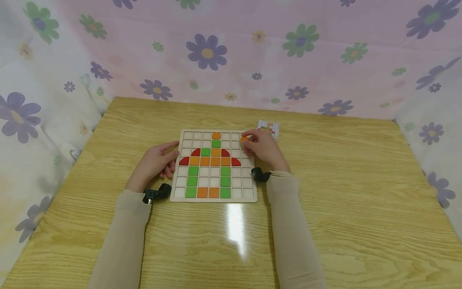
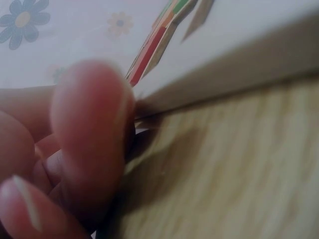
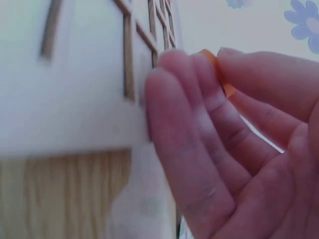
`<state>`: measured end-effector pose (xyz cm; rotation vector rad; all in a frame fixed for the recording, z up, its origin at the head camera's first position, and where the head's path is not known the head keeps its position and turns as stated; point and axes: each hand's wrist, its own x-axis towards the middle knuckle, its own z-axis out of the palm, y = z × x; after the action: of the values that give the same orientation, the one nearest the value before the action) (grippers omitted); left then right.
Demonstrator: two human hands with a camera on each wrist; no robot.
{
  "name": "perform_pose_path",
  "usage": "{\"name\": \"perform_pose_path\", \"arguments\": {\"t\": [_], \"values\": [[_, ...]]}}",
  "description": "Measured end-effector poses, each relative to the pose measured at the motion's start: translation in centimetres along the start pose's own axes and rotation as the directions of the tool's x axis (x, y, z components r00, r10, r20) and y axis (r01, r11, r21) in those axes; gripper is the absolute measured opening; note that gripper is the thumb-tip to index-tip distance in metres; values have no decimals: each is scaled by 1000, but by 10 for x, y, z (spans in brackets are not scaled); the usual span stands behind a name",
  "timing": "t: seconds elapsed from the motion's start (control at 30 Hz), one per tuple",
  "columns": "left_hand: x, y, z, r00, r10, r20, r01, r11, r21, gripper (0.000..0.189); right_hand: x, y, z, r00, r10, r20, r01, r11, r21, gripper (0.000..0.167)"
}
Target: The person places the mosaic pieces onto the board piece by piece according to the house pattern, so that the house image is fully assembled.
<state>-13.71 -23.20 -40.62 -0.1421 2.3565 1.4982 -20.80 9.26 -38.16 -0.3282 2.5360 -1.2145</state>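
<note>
A square wooden grid board [image 1: 249,198] lies flat on the table, with red, green and orange pieces set in its cells. An orange round piece [image 1: 216,136] sits in the top row above a green square [image 1: 215,143]. My right hand [image 1: 264,148] pinches another orange piece [image 1: 244,140] between thumb and fingers over the board's upper right edge. That orange piece [image 3: 228,89] shows only partly in the right wrist view. Along the board's left edge, my left hand [image 1: 153,162] touches the side with its fingers extended; it holds no piece.
A small printed card [image 1: 274,129] with a coloured grid pattern lies behind my right hand, partly covered by it. The wood-grain table [image 1: 361,192] extends around the board. A flowered cloth [image 1: 245,60] hangs behind the table and at both sides.
</note>
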Motion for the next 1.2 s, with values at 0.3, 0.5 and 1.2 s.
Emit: {"name": "perform_pose_path", "arguments": {"t": [0.3,0.5,1.2], "values": [[2,0,-1,1000,-1,-16,1,1000,28,51,8,-9,6,999,14,40,-13,999,-43,27],[1,1,-2,1000,10,-13,-9,1000,27,52,11,-13,8,999,36,34,-35,999,-34,27],[1,-1,0,1000,-15,-10,15,997,-78,49,37,-23,16,996,20,89,-11,995,-97,30]]}}
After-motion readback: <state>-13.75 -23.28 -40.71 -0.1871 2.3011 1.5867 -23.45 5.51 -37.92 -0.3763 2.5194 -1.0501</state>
